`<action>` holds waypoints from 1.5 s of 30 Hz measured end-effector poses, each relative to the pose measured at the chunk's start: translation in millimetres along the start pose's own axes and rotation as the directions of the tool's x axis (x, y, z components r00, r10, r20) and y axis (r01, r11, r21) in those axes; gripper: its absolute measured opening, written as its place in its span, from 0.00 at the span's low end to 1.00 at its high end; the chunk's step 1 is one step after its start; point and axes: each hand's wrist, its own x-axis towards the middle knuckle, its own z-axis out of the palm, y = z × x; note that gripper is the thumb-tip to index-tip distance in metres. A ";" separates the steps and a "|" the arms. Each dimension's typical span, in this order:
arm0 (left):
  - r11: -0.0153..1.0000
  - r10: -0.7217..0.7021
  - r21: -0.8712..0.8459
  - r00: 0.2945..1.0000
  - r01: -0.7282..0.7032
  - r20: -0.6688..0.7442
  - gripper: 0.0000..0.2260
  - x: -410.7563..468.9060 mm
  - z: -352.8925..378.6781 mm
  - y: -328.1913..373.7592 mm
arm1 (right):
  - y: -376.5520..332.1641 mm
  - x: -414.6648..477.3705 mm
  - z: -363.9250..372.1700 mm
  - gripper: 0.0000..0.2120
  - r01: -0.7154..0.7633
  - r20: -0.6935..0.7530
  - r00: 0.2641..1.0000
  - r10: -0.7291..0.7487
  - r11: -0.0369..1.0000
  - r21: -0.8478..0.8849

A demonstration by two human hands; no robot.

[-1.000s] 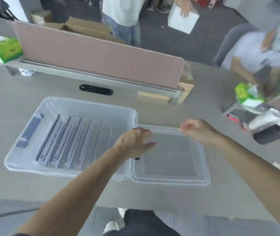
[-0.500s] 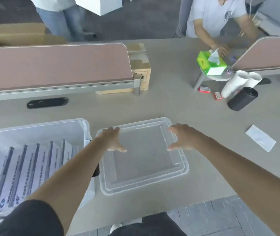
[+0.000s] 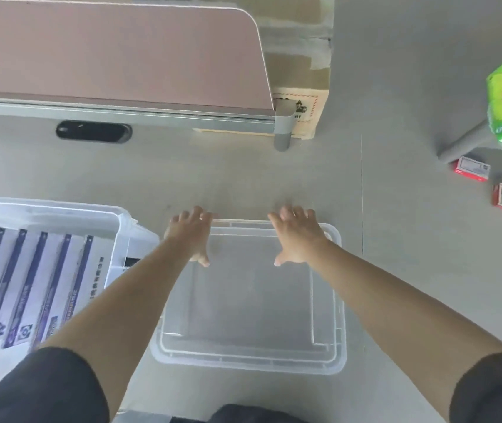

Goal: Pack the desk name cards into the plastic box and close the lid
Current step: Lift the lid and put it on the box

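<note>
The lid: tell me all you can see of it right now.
The lid is clear, slightly frosted plastic, rectangular with rounded corners and a stepped rim. It lies flat on the grey desk, right of the box and not on it. The left hand and right hand both rest on its far edge, fingers spread.

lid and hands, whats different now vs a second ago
Both hands have reached to the lid's far edge: the left hand at its far left corner, the right hand near its far right corner, fingers spread. The lid still lies flat on the desk beside the plastic box, and the name cards remain packed inside.
</note>
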 end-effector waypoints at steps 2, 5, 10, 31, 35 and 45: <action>0.999 -0.012 0.049 0.999 0.014 -0.049 0.47 5.8 3.5 1.9 | 4.2 5.6 3.6 0.46 0.011 -0.016 1.000 -0.011 1.000 -0.020; 0.998 -0.017 0.067 0.999 0.019 -0.032 0.44 11.5 2.8 2.5 | 6.3 12.4 6.5 0.46 0.027 0.007 1.000 -0.027 1.000 0.000; 0.996 -0.024 0.082 0.999 0.021 0.038 0.42 12.6 -5.6 -1.6 | 5.8 12.7 -1.7 0.41 0.031 0.043 0.999 -0.033 0.998 0.050; 0.955 0.196 -0.055 0.763 -0.290 -0.617 0.21 -151.2 -98.1 -38.3 | -35.3 -190.9 -132.1 0.11 -0.263 -0.336 0.887 0.317 0.945 0.195; 0.900 0.162 -0.292 0.869 -0.325 -0.467 0.29 -213.2 -82.6 -56.7 | -89.8 -255.0 -109.0 0.10 -0.277 -0.418 0.853 0.313 0.950 0.146; 0.692 0.094 -0.709 0.990 -0.138 -0.101 0.36 -250.0 -26.1 -81.1 | -168.7 -344.9 -50.2 0.13 -0.415 -0.888 0.452 -0.089 0.860 -0.297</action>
